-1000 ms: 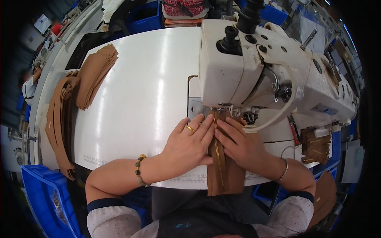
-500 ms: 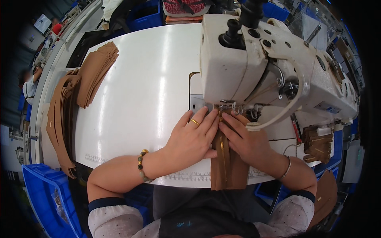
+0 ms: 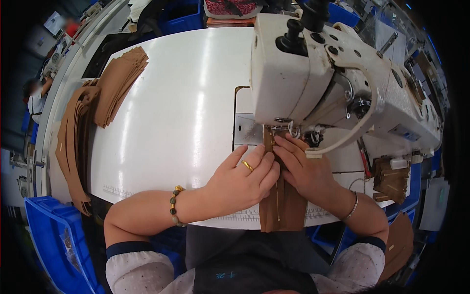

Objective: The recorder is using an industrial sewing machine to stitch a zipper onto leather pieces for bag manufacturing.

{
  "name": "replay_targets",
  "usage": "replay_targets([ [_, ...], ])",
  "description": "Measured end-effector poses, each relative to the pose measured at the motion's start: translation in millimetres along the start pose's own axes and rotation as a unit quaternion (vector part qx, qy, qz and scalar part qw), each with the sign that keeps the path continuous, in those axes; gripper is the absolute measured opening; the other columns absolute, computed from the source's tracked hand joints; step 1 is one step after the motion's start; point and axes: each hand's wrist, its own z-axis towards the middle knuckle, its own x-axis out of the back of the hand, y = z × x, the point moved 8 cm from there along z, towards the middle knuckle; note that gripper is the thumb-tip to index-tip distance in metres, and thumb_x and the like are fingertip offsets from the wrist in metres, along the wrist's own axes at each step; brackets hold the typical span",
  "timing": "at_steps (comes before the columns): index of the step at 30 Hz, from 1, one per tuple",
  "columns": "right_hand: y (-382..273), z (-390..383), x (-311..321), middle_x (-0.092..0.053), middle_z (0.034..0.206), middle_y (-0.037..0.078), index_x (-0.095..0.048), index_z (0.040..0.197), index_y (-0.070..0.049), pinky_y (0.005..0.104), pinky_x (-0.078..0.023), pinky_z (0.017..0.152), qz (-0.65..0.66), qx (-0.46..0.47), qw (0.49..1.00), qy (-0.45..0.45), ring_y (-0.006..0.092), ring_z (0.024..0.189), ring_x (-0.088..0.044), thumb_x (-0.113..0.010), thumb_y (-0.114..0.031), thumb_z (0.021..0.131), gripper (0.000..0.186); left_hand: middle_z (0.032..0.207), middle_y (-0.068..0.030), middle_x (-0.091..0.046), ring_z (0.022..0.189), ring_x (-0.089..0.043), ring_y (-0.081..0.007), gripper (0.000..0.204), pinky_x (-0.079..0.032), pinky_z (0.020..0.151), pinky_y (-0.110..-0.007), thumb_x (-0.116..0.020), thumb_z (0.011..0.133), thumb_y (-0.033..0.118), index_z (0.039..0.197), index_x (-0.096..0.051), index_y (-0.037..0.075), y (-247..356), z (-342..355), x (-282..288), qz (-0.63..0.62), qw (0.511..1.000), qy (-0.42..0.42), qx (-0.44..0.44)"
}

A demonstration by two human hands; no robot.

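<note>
A brown fabric piece with a gold-toothed zipper (image 3: pixel 285 213) runs lengthwise under the needle area of a white sewing machine (image 3: pixel 281 68), its near end hanging over the table's front edge. My left hand (image 3: pixel 246 177), with a ring, has its fingers bent together over the left side of the piece, closed on it beside the zipper. Its thumb tip is hidden. Just behind the presser foot (image 3: pixel 283 129), my right hand (image 3: pixel 306 166) rests on the right side of the fabric with fingers stretched out and lying flat.
Stacks of brown fabric pieces (image 3: pixel 120 85) lie at the left of the white table (image 3: pixel 166 127). Finished-looking brown bundles (image 3: pixel 391 177) sit at the right edge. Blue bins (image 3: pixel 54 235) stand below on the left. A person (image 3: pixel 36 100) works at the far left.
My left hand has gone from flat, extended fingers near the presser foot to bent fingers, drawn slightly back toward me. My right hand stays almost in place on the fabric.
</note>
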Motion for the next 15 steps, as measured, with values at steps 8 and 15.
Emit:
replay_targets([
  [8, -3, 4, 5, -0.059, 0.145, 0.011, -0.063, 0.132, -0.005, 0.0468, -0.049, 0.108, -0.011, 0.012, 1.0, 0.002, 0.0325, 0.135, -0.056, -0.079, -0.026, 0.081, 0.057, 0.113, -0.0191, -0.074, 0.105, -0.069, -0.0291, 0.03, -0.057, 0.085, -0.035, -0.065, 0.081, 0.01, 0.105, -0.076, -0.005, 12, -13, 0, 0.052, 0.993, 0.07, -0.079],
  [15, -2, 2, 12, -0.059, 0.144, 0.011, -0.065, 0.131, -0.009, 0.047, -0.048, 0.109, 0.066, -0.007, 0.998, -0.002, 0.0343, 0.133, -0.057, -0.076, -0.013, 0.084, 0.048, 0.107, -0.0255, -0.074, 0.098, -0.071, -0.0331, 0.041, -0.057, 0.083, -0.036, -0.064, 0.077, 0.011, 0.11, -0.074, -0.012, 16, -13, -2, 0.047, 0.991, 0.081, -0.097],
])
